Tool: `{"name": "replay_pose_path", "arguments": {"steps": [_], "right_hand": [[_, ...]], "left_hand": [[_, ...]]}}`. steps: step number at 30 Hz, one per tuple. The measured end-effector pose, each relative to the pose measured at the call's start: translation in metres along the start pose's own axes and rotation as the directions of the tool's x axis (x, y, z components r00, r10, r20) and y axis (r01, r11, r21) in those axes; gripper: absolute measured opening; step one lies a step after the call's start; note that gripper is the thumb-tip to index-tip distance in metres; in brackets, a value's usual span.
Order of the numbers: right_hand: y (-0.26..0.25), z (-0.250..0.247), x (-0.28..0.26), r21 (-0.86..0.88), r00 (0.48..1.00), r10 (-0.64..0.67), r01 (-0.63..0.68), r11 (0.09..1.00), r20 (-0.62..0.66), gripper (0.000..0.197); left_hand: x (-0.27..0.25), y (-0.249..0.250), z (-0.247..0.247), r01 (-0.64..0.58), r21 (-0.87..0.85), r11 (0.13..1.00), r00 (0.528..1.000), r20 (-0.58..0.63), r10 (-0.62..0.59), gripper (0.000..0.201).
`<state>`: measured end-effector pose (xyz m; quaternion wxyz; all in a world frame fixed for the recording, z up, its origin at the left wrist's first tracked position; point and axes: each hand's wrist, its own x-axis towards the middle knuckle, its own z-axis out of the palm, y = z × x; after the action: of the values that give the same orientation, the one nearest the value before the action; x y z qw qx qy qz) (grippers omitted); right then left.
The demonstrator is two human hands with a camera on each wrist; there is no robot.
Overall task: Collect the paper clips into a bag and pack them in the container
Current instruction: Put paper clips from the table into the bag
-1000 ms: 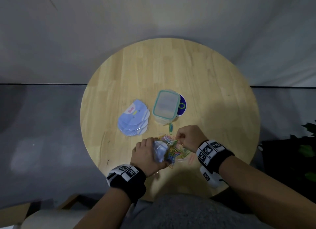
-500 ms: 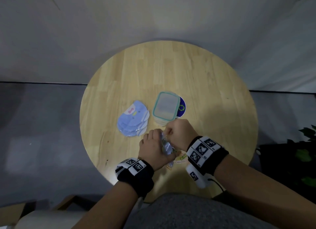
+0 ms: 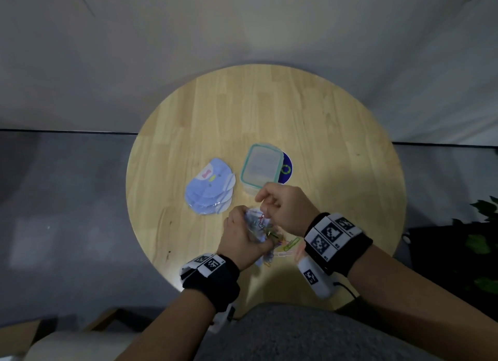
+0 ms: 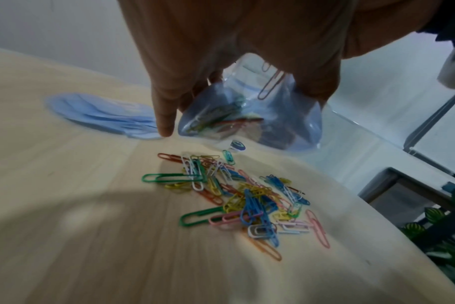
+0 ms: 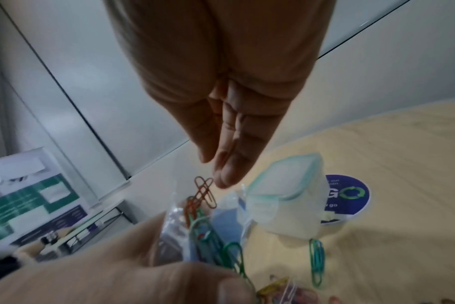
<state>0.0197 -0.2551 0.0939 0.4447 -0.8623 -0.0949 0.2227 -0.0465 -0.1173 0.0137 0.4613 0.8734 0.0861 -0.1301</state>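
My left hand (image 3: 239, 236) grips a clear plastic bag (image 3: 256, 220) by its upper part, above the near table edge. The bag (image 4: 247, 115) holds several coloured paper clips. My right hand (image 3: 283, 207) hovers just over the bag's mouth, fingers (image 5: 226, 164) straight and together, holding nothing. Orange clips (image 5: 204, 191) stick out of the bag's mouth right below those fingertips. A loose pile of coloured paper clips (image 4: 242, 199) lies on the table under the bag. The lidded clear container (image 3: 261, 169) with a teal rim stands just beyond my hands.
A stack of flat blue bags (image 3: 210, 191) lies left of the container. A round blue sticker (image 5: 348, 195) sits under the container's far side. One teal clip (image 5: 316, 261) lies alone by the container's base. The round wooden table (image 3: 269, 118) stretches away behind.
My right hand left the clip pile at the right and rose to the bag's mouth. My left hand lifted the bag slightly and moved it toward the container.
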Motion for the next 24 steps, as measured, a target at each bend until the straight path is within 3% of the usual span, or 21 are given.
{"name": "replay_pose_path", "arguments": {"steps": [3, 6, 8, 9, 12, 16, 21, 24], "right_hand": [[0.005, -0.011, 0.002, -0.013, 0.994, -0.006, 0.004, 1.0, -0.113, 0.021], [0.009, -0.016, -0.006, 0.03, 0.988, 0.129, -0.132, 0.991, 0.082, 0.03], [0.01, -0.009, -0.016, -0.038, 0.967, 0.141, -0.135, 0.99, 0.214, 0.033], [0.01, -0.004, -0.02, -0.061, 0.966, 0.134, -0.123, 0.99, 0.221, 0.032], [0.014, 0.007, -0.024, 0.051, 0.974, 0.17, -0.179, 0.983, 0.15, 0.029], [0.016, 0.007, -0.021, 0.213, 0.969, 0.176, -0.21, 0.954, 0.171, 0.025], [0.011, -0.008, -0.017, 0.276, 0.979, 0.177, -0.197, 0.941, 0.096, 0.01], [0.004, -0.02, -0.01, 0.273, 0.985, 0.173, -0.169, 0.947, 0.008, 0.008]], "left_hand": [[0.001, 0.002, 0.0, 0.001, -0.051, 0.999, 1.0, -0.024, -0.002, 0.064], [-0.001, 0.006, 0.0, 0.003, -0.103, 0.995, 1.0, -0.016, -0.005, 0.063], [-0.001, 0.007, 0.001, -0.005, -0.117, 0.993, 1.0, -0.003, 0.005, 0.064], [0.0, 0.007, 0.002, -0.003, -0.11, 0.994, 1.0, 0.001, 0.003, 0.065], [0.002, 0.009, 0.002, 0.001, -0.102, 0.995, 1.0, -0.01, -0.002, 0.068], [0.004, 0.011, -0.001, -0.024, -0.061, 0.998, 1.0, -0.016, 0.023, 0.07], [0.007, 0.016, -0.007, -0.046, -0.04, 0.998, 0.999, -0.015, 0.046, 0.066], [0.003, 0.018, -0.013, -0.095, 0.088, 0.992, 0.995, 0.02, 0.093, 0.075]]}}
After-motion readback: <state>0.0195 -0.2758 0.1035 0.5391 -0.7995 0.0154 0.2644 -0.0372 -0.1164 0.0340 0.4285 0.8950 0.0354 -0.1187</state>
